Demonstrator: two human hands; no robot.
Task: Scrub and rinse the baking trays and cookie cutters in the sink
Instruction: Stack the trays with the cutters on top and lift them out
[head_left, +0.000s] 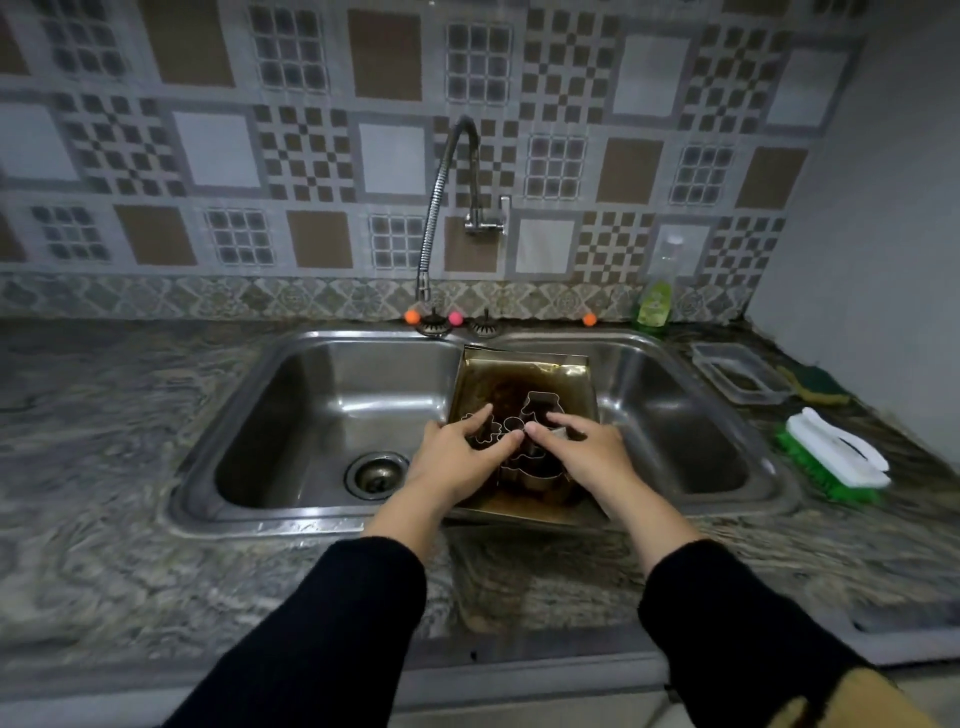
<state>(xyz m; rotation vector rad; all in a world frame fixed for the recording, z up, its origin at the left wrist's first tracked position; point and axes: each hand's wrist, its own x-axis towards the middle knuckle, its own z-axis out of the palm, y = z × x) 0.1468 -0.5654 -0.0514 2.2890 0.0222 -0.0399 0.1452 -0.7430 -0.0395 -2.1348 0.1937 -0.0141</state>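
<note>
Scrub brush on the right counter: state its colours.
Scrub brush: white handle, bright green bristles, seen in the head view.

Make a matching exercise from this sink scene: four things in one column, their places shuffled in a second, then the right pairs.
Things:
1. baking tray
2. scrub brush
3. soap bottle
4. drain

Places:
A. counter, right of the sink
B. floor of the left basin
C. across the divider between the basins
D. behind the right basin, against the wall

Pairs: 1-C, 2-A, 3-D, 4-B
</note>
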